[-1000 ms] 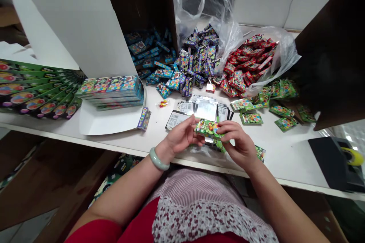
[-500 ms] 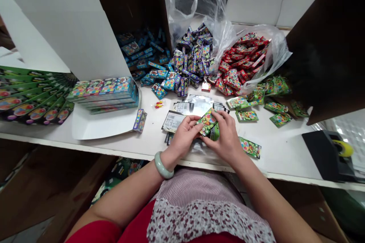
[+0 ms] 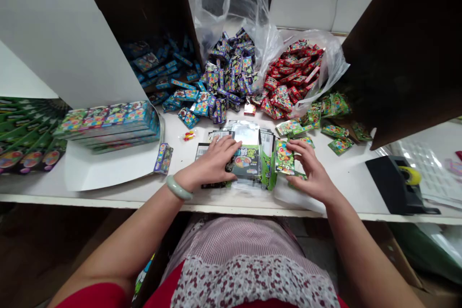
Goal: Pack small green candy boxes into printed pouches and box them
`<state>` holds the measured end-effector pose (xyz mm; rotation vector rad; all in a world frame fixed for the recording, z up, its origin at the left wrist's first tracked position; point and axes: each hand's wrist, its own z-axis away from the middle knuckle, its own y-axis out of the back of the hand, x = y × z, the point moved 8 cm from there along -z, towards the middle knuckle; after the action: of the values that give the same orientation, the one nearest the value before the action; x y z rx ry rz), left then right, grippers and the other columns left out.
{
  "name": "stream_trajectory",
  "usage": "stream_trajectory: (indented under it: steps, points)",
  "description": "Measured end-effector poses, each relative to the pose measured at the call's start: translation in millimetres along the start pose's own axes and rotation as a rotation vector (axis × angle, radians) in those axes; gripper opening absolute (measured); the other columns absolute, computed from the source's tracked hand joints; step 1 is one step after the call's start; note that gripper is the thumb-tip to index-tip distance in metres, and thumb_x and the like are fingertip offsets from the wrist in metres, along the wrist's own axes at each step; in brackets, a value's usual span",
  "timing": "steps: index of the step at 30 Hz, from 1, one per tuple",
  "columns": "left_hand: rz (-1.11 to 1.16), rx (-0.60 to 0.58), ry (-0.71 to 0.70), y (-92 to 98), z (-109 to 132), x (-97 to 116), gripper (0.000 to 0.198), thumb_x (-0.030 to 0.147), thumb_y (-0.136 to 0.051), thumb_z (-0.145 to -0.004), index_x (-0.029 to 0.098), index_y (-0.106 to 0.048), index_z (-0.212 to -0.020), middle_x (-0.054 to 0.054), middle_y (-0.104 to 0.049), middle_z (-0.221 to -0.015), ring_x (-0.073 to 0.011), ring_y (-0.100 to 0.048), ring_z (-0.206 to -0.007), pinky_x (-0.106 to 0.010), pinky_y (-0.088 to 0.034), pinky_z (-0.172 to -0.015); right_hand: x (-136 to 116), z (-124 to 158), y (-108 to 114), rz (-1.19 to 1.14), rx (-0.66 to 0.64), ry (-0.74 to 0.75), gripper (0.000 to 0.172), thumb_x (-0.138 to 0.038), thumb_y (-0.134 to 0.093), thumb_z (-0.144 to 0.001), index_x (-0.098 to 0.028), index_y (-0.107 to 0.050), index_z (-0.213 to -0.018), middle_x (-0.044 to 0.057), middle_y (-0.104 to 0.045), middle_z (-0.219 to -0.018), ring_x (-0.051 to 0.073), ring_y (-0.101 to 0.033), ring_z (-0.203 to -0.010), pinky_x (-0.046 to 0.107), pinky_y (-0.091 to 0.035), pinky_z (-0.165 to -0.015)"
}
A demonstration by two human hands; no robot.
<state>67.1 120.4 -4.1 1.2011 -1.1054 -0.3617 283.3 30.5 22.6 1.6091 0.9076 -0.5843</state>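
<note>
My left hand [image 3: 216, 162], with a pale green bangle at the wrist, lies with fingers spread on a black-and-green printed pouch [image 3: 247, 163], which rests on a pile of similar pouches and silver sheets. To the right, my right hand [image 3: 312, 173] holds a small green candy packet [image 3: 284, 157] by its right side, thumb below and fingers above. More green packets [image 3: 335, 131] lie beyond that hand, partly overlapping. Part of a green packet under the right hand is hidden.
Heaps of blue [image 3: 187, 94], purple [image 3: 234, 70] and red packets [image 3: 296, 74] lie at the back, the red in a clear plastic bag [image 3: 334, 55]. A white tray [image 3: 111, 171] with stacked boxes [image 3: 111, 122] stands left. A black tape dispenser [image 3: 391, 187] is right.
My hands have moved apart. The left now lies flat on the pouch; the right has carried the green packet rightward. The view has shifted a little to the right.
</note>
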Motion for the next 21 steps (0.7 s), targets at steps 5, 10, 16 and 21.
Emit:
stream_trajectory:
  steps: [5, 10, 16, 21]
  points:
    - [-0.001, 0.08, -0.039, 26.3, 13.3, 13.7, 0.092, 0.042, -0.076, -0.067, 0.02, -0.032, -0.144, -0.016, -0.041, -0.139, -0.0385, -0.037, -0.131, -0.058, -0.025, -0.113, -28.6, -11.8, -14.4, -0.023, -0.223, 0.13, 0.071, -0.019, -0.064, -0.074, -0.032, -0.041, -0.14, 0.009, -0.035, -0.147, 0.028, -0.031, -0.14, 0.049, -0.032, -0.113]
    - [0.04, 0.082, -0.025, 28.9, 23.7, 10.5, 0.093, 0.046, -0.075, -0.068, 0.02, -0.03, -0.145, -0.017, -0.038, -0.14, -0.037, -0.038, -0.13, -0.052, -0.035, -0.109, -48.0, -18.0, -10.3, 0.037, -0.364, 0.168, 0.069, -0.019, -0.063, -0.075, -0.031, -0.044, -0.14, 0.008, -0.037, -0.148, 0.029, -0.034, -0.139, 0.051, -0.031, -0.113]
    - [0.027, 0.11, 0.04, 23.0, 25.2, 8.9, 0.093, 0.048, -0.077, -0.067, 0.019, -0.033, -0.143, -0.018, -0.04, -0.139, -0.0385, -0.04, -0.129, -0.055, -0.036, -0.107, -73.4, -20.7, -5.4, -0.002, -0.297, 0.241, 0.07, -0.027, -0.067, -0.076, -0.032, -0.043, -0.141, 0.008, -0.038, -0.147, 0.03, -0.034, -0.139, 0.051, -0.03, -0.114]
    - [0.057, 0.144, 0.025, 26.1, 31.9, 16.5, 0.091, 0.046, -0.076, -0.068, 0.021, -0.033, -0.143, -0.017, -0.042, -0.138, -0.0379, -0.04, -0.129, -0.055, -0.036, -0.108, -65.3, -28.0, -27.1, 0.152, -0.275, 0.259, 0.071, -0.023, -0.069, -0.074, -0.032, -0.044, -0.14, 0.01, -0.039, -0.147, 0.031, -0.038, -0.136, 0.052, -0.035, -0.111]
